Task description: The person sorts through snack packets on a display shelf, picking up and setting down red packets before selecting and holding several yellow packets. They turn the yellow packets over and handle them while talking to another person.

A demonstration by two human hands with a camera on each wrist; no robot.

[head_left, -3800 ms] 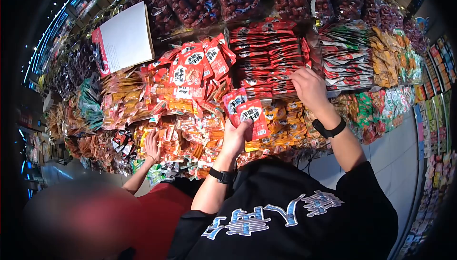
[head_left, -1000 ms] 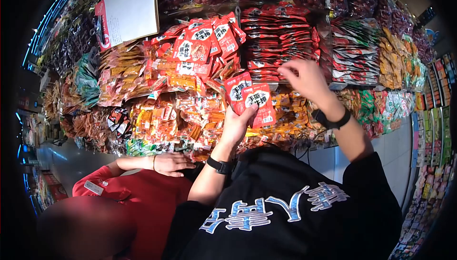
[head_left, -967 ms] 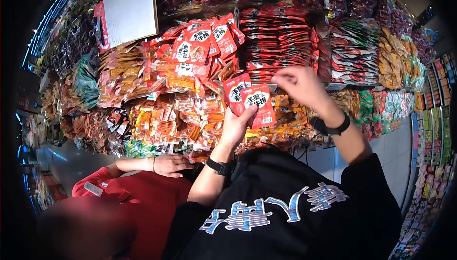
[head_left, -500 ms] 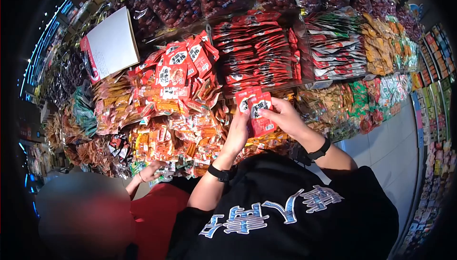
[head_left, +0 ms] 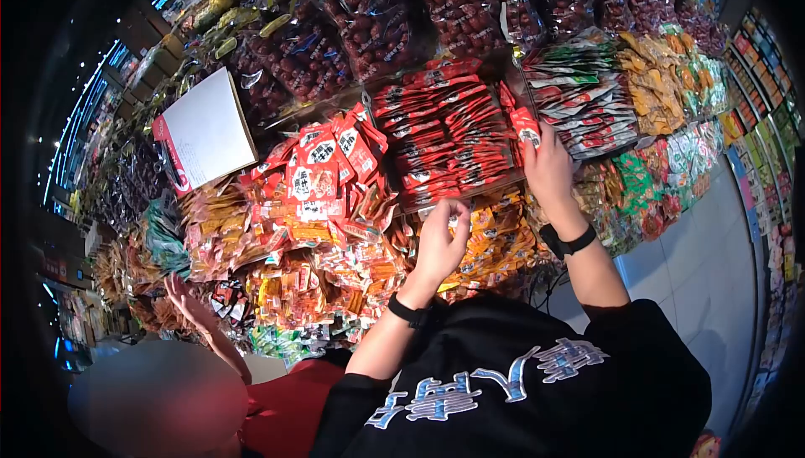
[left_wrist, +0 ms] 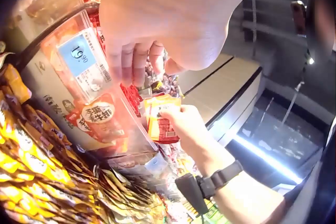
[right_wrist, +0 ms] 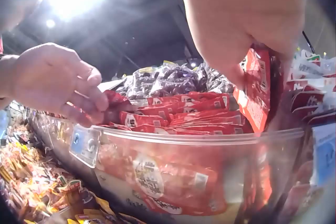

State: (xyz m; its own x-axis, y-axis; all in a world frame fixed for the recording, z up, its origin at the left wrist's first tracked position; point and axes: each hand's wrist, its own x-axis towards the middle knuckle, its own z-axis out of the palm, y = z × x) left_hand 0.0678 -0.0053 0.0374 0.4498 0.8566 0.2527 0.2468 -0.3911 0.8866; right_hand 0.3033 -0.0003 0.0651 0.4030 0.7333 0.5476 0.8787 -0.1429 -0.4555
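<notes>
My right hand (head_left: pixel 549 169) pinches red snack packets (right_wrist: pixel 256 95) at the right end of a clear plastic bin (right_wrist: pixel 173 139). In the right wrist view the packets stand upright at the bin's rim, fingers on either side. Rows of flat red packets (head_left: pixel 453 131) fill the bin. My left hand (head_left: pixel 440 244) hovers at the bin's front edge with loosely bent fingers and nothing in them. The left wrist view shows it close over a blue price tag (left_wrist: pixel 84 56) on the bin's front wall.
A loose heap of red packets (head_left: pixel 323 160) lies left of the bin, beside a white notepad (head_left: pixel 205 131). Green-and-silver packets (head_left: pixel 583 93) adjoin on the right. Bags of dark red fruit (head_left: pixel 465 9) stand behind. Another person's hand (head_left: pixel 197 311) is raised at lower left.
Half a second ago both hands held the red packets together in front of the bin. Now the right hand has carried packets to the bin's right end, and the left has let go.
</notes>
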